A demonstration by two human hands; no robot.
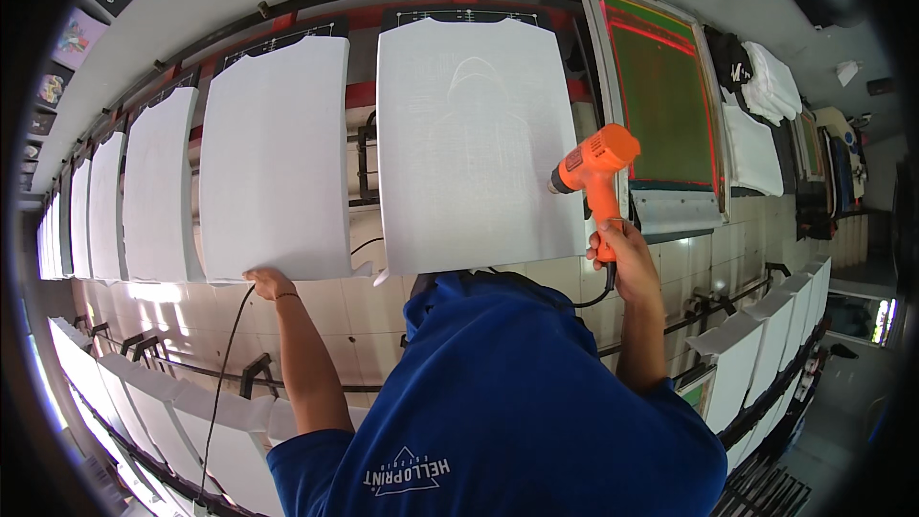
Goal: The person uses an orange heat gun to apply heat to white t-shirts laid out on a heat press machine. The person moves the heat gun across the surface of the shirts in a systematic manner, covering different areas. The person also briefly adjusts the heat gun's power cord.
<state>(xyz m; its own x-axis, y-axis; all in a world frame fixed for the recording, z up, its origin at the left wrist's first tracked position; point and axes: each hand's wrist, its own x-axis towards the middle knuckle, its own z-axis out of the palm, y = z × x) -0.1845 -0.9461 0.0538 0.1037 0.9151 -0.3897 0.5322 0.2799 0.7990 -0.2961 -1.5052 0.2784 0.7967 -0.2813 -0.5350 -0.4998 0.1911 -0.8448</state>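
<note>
Gripping an orange heat gun (598,168), right of centre in the frame, with the fingers of the right hand (630,263) curled around the lower handle. Aiming the nozzle leftward, over the right side of a marked shirt piece (474,153) spread flat in the upper middle of the frame. Impossible to tell from a still view whether blowing hot air or not.

Already showing on that white cloth: a faint pale outline of a hooded figure. Judging by this, past at least one round of printing there, and probably partway through drying; too faint to call dry or wet.

Reaching with the left hand (272,284) to the lower edge of a second shirt piece (275,148), left of centre, fingers bent beside a black cord (225,369) trailing toward the lower left. Cannot tell between pinching cloth, holding cord or only resting there. Plain-looking on that front, though hard to rule out a very faint mark.

Spread farther toward the left edge: more white pieces (161,187), likewise plain-looking, so perhaps left to do. Set at upper right, clear of the outline: a print screen (662,101) with green mesh.
</note>
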